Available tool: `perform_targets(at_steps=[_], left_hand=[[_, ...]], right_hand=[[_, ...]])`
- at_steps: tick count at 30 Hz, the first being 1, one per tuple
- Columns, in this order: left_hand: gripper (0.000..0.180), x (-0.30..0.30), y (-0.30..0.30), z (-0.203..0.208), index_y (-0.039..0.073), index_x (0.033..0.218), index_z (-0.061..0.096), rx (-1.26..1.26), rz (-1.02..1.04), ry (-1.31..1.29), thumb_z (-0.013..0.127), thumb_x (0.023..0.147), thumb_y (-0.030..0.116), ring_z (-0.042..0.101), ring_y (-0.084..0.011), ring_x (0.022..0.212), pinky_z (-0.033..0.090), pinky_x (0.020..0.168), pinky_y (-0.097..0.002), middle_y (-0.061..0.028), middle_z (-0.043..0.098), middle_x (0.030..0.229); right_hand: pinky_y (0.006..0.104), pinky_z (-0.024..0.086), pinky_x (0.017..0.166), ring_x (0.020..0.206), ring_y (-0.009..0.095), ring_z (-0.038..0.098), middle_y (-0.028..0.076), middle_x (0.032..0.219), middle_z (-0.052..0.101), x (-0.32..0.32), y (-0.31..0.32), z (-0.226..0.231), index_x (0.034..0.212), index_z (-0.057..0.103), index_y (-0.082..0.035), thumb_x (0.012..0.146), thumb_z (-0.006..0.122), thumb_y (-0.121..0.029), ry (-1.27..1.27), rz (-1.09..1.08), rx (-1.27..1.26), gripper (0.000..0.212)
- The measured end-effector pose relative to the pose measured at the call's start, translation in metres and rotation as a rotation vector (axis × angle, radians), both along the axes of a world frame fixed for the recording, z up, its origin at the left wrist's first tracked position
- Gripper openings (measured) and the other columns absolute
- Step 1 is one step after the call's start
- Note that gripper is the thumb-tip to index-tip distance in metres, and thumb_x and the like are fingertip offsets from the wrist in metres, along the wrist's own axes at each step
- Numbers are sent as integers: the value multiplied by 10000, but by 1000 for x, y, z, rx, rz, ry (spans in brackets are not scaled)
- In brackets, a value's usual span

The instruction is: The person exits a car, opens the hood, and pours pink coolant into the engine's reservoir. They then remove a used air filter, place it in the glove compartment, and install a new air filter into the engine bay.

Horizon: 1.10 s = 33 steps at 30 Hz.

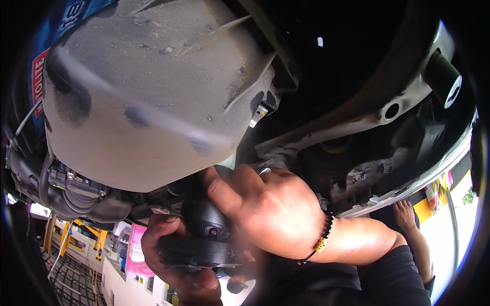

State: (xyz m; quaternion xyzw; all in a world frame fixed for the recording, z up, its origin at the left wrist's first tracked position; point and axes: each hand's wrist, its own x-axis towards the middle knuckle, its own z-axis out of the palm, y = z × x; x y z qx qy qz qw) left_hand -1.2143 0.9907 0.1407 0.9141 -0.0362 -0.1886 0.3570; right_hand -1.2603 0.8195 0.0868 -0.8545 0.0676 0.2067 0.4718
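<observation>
My left hand [171, 252] is cupping the black housing [196, 251] below the grey cover [153, 97], my right hand [273, 209] is gripping its top; work is looking unfinished (I'm not seeing whether it's fastened).

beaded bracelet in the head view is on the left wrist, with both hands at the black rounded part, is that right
The wrist is wrong: the head view shows the beaded bracelet on the right wrist, just behind the right hand. The rest stands: both hands are at the black rounded part.
</observation>
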Motion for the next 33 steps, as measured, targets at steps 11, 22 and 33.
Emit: perform_targets(at_steps=[11, 22, 33], left_hand=[[1062, 12, -6, -9, -58, 1202, 441, -463, -159, 176, 689, 646, 812, 587, -289, 1021, 502, 925, -370, -226, 557, 1096], [1051, 14, -25, -8, -82, 1177, 445, -409, -108, 187, 678, 660, 802, 613, -261, 976, 518, 909, -341, -215, 598, 1041], [1047, 21, -13, -17, -85, 1157, 439, -519, -120, 227, 700, 632, 784, 612, -250, 969, 520, 923, -360, -204, 591, 1021]], right_hand=[[326, 523, 514, 562, 235, 630, 97, 779, 548, 0, 2, 1, 1312, 544, -17, 595, 719, -249, 14, -4, -17, 773], [316, 518, 493, 549, 214, 634, 83, 744, 564, 1, 5, -3, 1214, 563, 8, 754, 616, -127, 31, -18, -77, 482], [312, 506, 468, 534, 203, 622, 80, 768, 576, 4, 8, -1, 1176, 572, -2, 730, 624, -110, 18, 15, -143, 462]])
